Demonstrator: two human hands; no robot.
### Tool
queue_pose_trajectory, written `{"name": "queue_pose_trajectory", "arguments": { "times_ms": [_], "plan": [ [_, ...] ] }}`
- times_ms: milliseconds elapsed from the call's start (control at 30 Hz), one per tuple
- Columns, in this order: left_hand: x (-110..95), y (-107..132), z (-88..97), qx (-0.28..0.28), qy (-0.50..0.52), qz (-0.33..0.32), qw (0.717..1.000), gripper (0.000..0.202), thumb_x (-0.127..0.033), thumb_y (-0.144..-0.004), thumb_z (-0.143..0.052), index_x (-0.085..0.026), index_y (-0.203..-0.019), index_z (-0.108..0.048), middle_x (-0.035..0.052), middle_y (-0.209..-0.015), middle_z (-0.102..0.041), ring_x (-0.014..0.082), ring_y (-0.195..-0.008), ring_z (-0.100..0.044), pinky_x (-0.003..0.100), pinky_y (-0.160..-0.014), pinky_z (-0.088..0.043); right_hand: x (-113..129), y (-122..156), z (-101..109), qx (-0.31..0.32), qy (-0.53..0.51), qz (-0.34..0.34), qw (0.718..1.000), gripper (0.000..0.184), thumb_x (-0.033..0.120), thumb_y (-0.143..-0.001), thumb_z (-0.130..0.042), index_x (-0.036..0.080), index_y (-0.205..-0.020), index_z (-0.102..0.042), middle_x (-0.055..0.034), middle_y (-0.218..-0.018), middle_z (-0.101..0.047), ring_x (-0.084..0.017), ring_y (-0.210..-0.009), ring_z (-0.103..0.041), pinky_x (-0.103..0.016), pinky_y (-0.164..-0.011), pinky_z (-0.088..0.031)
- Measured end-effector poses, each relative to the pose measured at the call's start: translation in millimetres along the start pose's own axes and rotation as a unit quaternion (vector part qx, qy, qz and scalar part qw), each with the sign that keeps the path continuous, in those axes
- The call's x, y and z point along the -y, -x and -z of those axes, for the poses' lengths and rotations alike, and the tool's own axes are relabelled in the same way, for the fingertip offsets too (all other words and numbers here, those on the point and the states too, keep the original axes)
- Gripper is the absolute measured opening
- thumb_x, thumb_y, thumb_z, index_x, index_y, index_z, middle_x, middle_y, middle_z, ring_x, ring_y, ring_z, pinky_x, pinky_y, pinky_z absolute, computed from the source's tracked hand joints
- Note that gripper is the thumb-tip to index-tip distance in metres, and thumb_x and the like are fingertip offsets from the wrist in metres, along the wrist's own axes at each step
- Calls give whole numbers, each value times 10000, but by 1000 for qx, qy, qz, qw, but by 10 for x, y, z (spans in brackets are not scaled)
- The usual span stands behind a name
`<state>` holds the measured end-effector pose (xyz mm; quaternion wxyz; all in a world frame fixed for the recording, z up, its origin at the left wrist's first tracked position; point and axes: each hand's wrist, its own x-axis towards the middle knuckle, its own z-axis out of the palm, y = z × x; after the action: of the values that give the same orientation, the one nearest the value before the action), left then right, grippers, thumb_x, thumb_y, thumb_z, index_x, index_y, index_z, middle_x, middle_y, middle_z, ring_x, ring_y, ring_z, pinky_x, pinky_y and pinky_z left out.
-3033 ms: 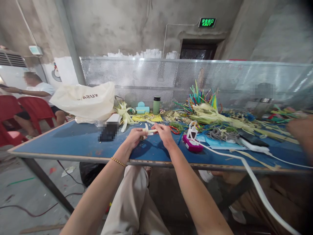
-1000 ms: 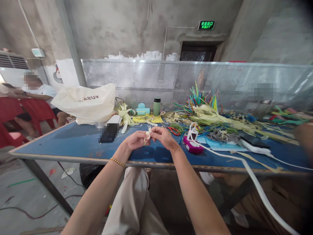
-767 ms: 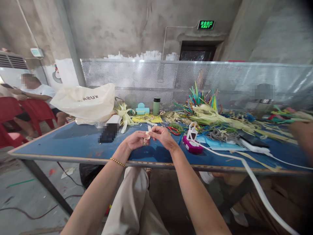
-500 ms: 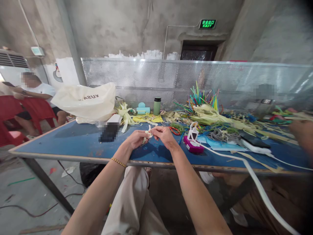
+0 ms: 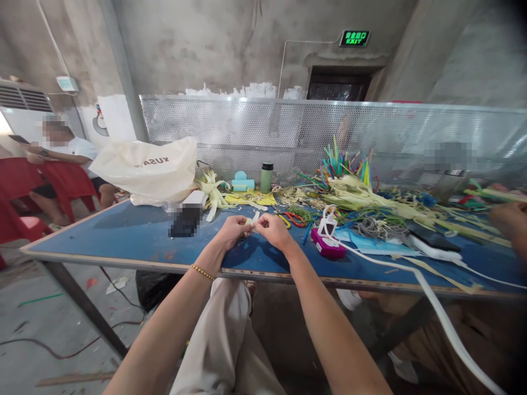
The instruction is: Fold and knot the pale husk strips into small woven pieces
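Note:
My left hand [image 5: 231, 230] and my right hand [image 5: 272, 230] meet above the blue table [image 5: 123, 238], fingertips close together. Between them they pinch a small pale strip of leaf [image 5: 253, 219], folded on itself. Both hands have curled fingers. A bead bracelet [image 5: 202, 271] sits on my left wrist. My legs in light trousers [image 5: 224, 340] show below the table edge.
A pink and white phone stand [image 5: 326, 240] with a white cable [image 5: 432, 307] stands right of my hands. Pale leaves and coloured strips [image 5: 354, 192] pile at the back right. A cream bag [image 5: 148, 170], a green bottle [image 5: 266, 178] and a perforated metal screen [image 5: 288, 131] are behind. A person sits at the far left [image 5: 61, 159]; another person's hand [image 5: 508, 219] is at the right edge.
My hands have drawn closer together and the leaf strip now lies lower and more hidden between my fingers. The view has shifted slightly left.

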<state>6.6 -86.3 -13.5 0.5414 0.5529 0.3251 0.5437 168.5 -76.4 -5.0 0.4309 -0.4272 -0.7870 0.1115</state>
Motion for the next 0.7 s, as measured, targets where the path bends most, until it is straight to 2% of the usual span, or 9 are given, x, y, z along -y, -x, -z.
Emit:
{"name": "queue_pose_trajectory", "arguments": {
  "times_ms": [200, 333, 533, 700],
  "plan": [
    [35, -8, 5, -4, -50, -21, 999, 337, -301, -527, -844, -137, -620, -565, -30, -528, -534, 83, -480, -463, 234, -503, -339, 5, 5, 16, -5, 50, -4, 999, 150, 193, -728, -585, 188, -592, -522, -2, -578, -572, -125, -551, -487, -248, -569, -333],
    [43, -6, 19, 6, -74, -25, 997, 360, -357, -533, -831, -135, -622, -562, -31, -535, -541, 84, -487, -467, 231, -503, -347, -1, 19, 26, 10, 34, 7, 999, 182, 236, -791, -601, 181, -622, -564, 7, -562, -585, -121, -542, -519, -233, -567, -350],
    [55, -6, 24, 13, -96, -19, 995, 314, -315, -532, -810, -128, -610, -570, -18, -541, -565, 85, -497, -479, 238, -526, -373, 28, 34, 42, 9, -8, 7, 1000, 150, 242, -817, -626, 172, -684, -624, 18, -570, -602, -111, -501, -528, -240, -596, -386],
    [40, 4, 15, 5, -96, -8, 995, 311, -285, -505, -822, -131, -590, -565, -12, -536, -581, 89, -488, -495, 238, -520, -377, 71, 33, 44, 6, 35, 34, 999, 161, 201, -809, -638, 159, -656, -613, -7, -622, -610, -122, -580, -511, -245, -604, -358]
  ]
}}
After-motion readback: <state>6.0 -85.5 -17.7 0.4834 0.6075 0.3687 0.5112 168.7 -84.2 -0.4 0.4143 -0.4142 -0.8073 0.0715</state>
